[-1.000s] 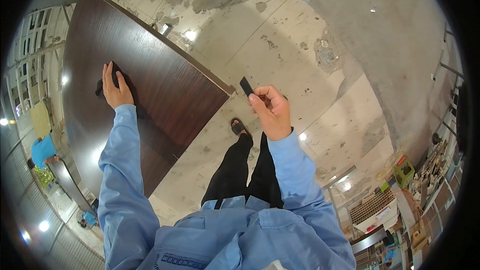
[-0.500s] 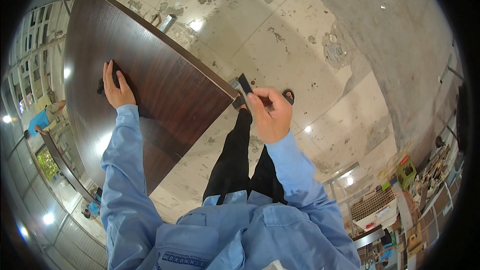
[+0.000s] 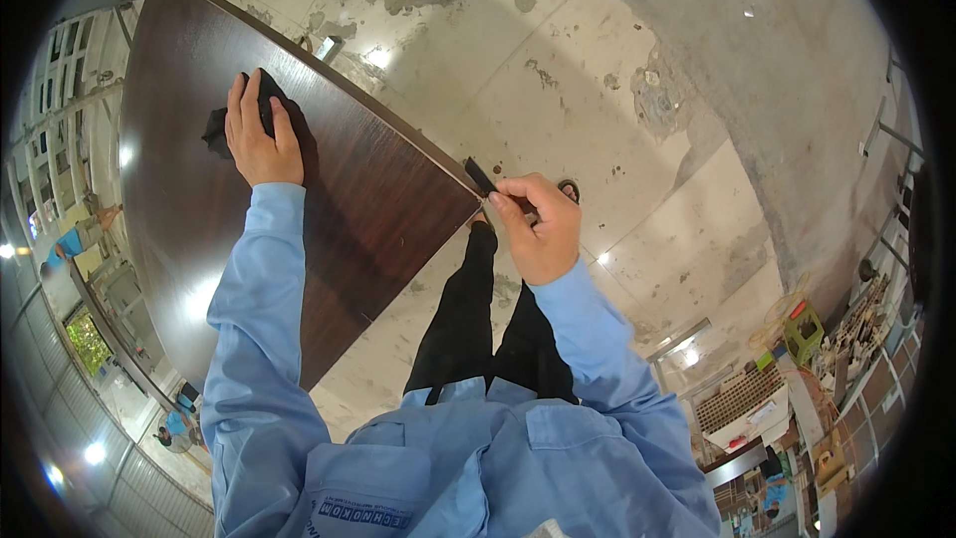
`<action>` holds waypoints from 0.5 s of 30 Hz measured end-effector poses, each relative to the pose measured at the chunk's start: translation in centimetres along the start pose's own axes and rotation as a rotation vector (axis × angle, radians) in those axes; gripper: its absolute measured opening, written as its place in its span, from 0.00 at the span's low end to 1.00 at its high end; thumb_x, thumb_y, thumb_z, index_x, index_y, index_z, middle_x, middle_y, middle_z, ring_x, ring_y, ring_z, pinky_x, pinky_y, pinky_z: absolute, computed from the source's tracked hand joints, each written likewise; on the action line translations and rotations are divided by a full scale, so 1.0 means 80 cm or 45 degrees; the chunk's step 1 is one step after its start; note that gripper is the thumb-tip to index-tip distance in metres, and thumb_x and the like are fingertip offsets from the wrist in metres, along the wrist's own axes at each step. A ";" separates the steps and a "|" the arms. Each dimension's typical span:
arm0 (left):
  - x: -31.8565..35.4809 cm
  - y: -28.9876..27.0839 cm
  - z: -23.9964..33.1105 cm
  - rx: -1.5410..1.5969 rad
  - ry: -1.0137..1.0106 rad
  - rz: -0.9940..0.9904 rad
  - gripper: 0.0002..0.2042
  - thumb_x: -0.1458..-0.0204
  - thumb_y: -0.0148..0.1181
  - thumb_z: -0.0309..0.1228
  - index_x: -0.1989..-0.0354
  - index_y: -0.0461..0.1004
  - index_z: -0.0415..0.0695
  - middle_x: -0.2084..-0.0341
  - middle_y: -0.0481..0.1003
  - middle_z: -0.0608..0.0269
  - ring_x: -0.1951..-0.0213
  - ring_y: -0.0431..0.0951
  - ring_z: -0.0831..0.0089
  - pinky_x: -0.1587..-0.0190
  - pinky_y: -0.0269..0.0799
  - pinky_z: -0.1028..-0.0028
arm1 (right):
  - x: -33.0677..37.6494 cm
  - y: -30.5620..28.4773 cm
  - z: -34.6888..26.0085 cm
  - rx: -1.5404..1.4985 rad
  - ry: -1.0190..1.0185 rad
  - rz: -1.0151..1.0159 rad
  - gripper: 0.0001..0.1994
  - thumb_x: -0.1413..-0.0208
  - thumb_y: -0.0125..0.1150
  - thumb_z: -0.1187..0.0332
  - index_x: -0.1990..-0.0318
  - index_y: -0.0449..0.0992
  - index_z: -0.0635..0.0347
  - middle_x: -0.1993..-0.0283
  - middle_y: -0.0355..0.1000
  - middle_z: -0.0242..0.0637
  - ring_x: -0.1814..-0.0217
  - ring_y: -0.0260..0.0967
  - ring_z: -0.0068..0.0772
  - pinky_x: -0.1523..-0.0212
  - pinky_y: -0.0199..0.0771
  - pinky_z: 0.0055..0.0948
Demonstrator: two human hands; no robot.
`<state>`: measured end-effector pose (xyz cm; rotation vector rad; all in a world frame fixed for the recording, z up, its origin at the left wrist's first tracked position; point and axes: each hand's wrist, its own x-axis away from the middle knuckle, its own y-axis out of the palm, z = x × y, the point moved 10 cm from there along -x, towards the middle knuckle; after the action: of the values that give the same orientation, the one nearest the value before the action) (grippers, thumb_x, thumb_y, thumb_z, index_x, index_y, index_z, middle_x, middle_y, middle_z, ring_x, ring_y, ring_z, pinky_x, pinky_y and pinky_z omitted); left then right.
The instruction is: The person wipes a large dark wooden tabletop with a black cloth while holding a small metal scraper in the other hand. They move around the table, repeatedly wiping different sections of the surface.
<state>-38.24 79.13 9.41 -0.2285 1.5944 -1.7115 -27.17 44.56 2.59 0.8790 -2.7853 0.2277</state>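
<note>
A dark brown wood-grain board (image 3: 368, 239) with a glossy face lies before me on the left, its corner pointing toward my right hand. On its face, my left hand (image 3: 264, 134) rests over a bunched black cloth (image 3: 271, 100), fingers curved around it; part of the cloth sticks out left of the fingers. Between thumb and fingers, my right hand (image 3: 541, 224) pinches a thin flat black strip (image 3: 480, 175). Its tip is close to the board's right edge by the corner; whether it touches, I cannot tell.
Stained pale floor (image 3: 558, 90) spreads out to the right. At the lower right are a green plastic container (image 3: 803, 332), a white box with a perforated top (image 3: 742, 403) and cluttered racks. A person in blue (image 3: 68, 244) is at the far left. My feet are beside the board's corner.
My left hand has slid forward and slightly right across the board with the cloth. The strip in my right hand has come down and left, closer to the board's edge.
</note>
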 end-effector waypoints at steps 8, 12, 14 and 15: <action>-0.001 0.001 0.000 -0.032 -0.010 -0.048 0.21 0.35 0.53 0.36 0.34 0.72 0.51 0.32 0.68 0.56 0.31 0.66 0.53 0.28 0.56 0.56 | 0.000 -0.002 -0.005 0.071 0.064 0.008 0.05 0.40 0.68 0.74 0.61 0.80 0.67 0.67 0.77 0.34 0.65 0.73 0.22 0.62 0.73 0.24; -0.002 0.000 0.004 -0.014 0.014 -0.040 0.21 0.35 0.53 0.36 0.34 0.72 0.50 0.31 0.68 0.56 0.31 0.66 0.53 0.28 0.57 0.56 | -0.003 0.012 -0.051 -0.173 -0.274 -0.111 0.03 0.41 0.67 0.75 0.62 0.80 0.66 0.68 0.77 0.35 0.67 0.72 0.23 0.65 0.72 0.25; -0.002 0.002 0.003 -0.019 0.003 -0.053 0.21 0.35 0.53 0.36 0.34 0.72 0.50 0.32 0.68 0.56 0.31 0.66 0.52 0.29 0.57 0.57 | -0.012 0.007 -0.035 -0.013 -0.060 -0.021 0.02 0.40 0.66 0.76 0.62 0.81 0.66 0.66 0.78 0.36 0.66 0.74 0.25 0.63 0.73 0.25; -0.003 0.001 0.003 -0.029 0.011 -0.039 0.21 0.35 0.53 0.36 0.34 0.72 0.50 0.32 0.68 0.56 0.31 0.66 0.52 0.29 0.57 0.57 | -0.013 0.001 -0.027 0.014 0.038 0.036 0.02 0.40 0.66 0.76 0.62 0.81 0.66 0.66 0.78 0.37 0.66 0.74 0.26 0.63 0.74 0.26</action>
<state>-37.94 79.10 9.49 -0.2585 1.6246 -1.7206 -26.08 45.66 4.45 0.8325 -2.7731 0.2586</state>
